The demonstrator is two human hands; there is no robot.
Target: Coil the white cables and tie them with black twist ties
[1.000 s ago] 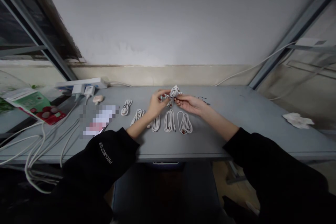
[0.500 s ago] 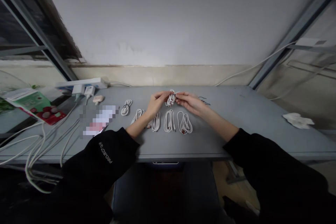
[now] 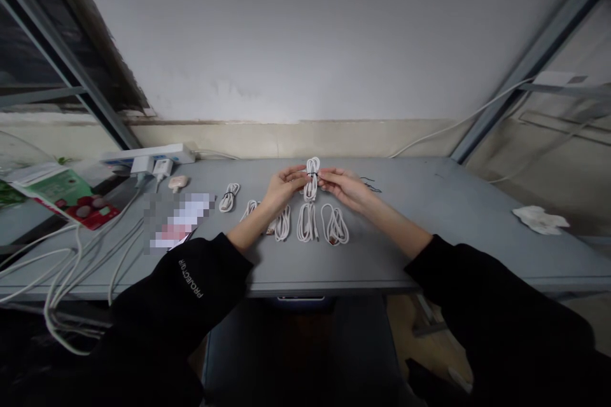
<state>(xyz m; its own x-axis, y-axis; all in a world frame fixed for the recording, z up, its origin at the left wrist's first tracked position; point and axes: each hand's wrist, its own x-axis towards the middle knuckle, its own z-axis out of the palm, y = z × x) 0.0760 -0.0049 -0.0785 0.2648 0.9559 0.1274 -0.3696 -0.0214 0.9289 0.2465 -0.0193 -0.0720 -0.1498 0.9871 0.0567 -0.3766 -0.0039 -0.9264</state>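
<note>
Both hands are raised a little above a grey table (image 3: 429, 229) and meet on one coiled white cable (image 3: 312, 179) with a dark tie around its middle. My left hand (image 3: 283, 186) pinches the coil from the left; my right hand (image 3: 342, 188) pinches it from the right. Below the hands, several more coiled white cables lie in a row on the table, among them one (image 3: 335, 224) at the right end and one (image 3: 229, 196) at the left with a dark tie. A few thin dark ties (image 3: 370, 185) lie just right of my right hand.
A white power strip (image 3: 149, 156) with plugged chargers sits at the back left, its white cords (image 3: 71, 261) trailing over the table's left edge. A green and red box (image 3: 67, 194) lies far left. A crumpled white paper (image 3: 541, 218) rests at the right.
The bundle was loose and held higher; it was lowered between the fingers and now stands upright as a neat coil with the dark tie round its middle.
</note>
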